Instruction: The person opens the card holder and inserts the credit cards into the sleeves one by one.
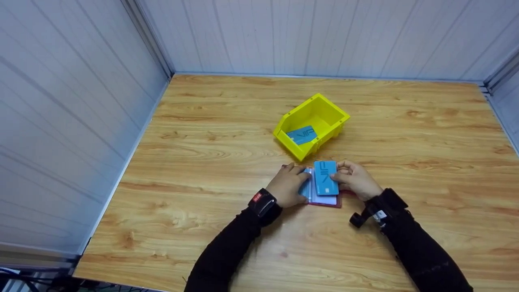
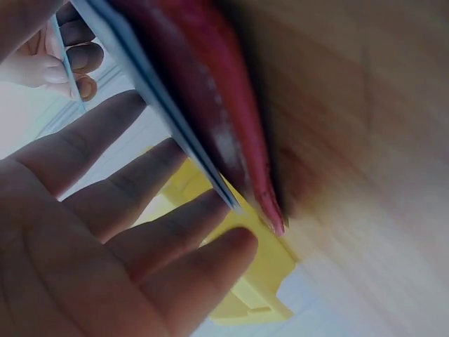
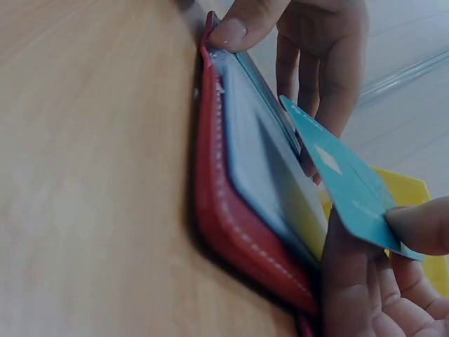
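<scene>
A red card holder with clear plastic sleeves lies spread on the table. My left hand holds its left side, the thumb on the near corner of the sleeves and the fingertips along their edge. My right hand pinches a blue VIP card between thumb and fingers, above the holder's right side. In the right wrist view this card is tilted and apart from the sleeves. Blue shows in the left sleeves, partly hidden by my left hand.
Just beyond the holder stands a yellow bin, with a blue VIP card lying inside it. The wooden table meets white panel walls at the back and left. Dark cables show beyond the lower left table edge.
</scene>
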Demonstrator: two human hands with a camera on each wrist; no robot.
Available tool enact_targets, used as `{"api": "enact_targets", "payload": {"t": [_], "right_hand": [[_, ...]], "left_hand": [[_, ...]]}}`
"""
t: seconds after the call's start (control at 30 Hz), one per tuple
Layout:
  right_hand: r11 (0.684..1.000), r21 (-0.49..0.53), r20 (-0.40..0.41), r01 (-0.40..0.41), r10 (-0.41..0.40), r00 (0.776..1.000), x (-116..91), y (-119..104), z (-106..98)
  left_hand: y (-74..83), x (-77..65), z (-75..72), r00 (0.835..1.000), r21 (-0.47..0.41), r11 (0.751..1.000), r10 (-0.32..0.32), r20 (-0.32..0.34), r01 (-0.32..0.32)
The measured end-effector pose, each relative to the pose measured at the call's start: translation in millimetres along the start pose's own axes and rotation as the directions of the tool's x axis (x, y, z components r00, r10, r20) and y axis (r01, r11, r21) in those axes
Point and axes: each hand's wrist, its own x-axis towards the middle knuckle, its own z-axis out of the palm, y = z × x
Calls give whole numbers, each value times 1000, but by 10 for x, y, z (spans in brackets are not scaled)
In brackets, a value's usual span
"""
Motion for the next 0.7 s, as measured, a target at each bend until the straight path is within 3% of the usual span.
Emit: {"api": "enact_targets", "payload": {"t": [0.1,0.2,0.27,0.37,0.5,0.57,0.7], "right_hand": [[1000,5,0,8,-8,1000,3,13,7],[1000,5,1,9,-9,1000,5,15,11],[1000,0,1,10,-10,1000,2,14,9],[1000,9,2,8,-8,1000,-15,-2,3],[999,45,8,12,-13,1000,-43,-27,15],[998,67,17,16,-17,1000,-55,-37,22],[995,94,34,24,-28,999,-81,-51,33]], "left_hand": [[2,10,-7,1000,-45,999,-10,-11,9],[12,30,-29,998,-184,983,-37,-55,26],[33,45,-50,993,-318,947,-71,-92,39],[88,70,-81,984,-521,852,-131,-122,49],[141,115,-75,979,-657,754,-149,-139,22],[161,135,-65,977,-689,725,-156,-143,15],[193,154,-56,970,-717,697,-181,-164,9]]}}
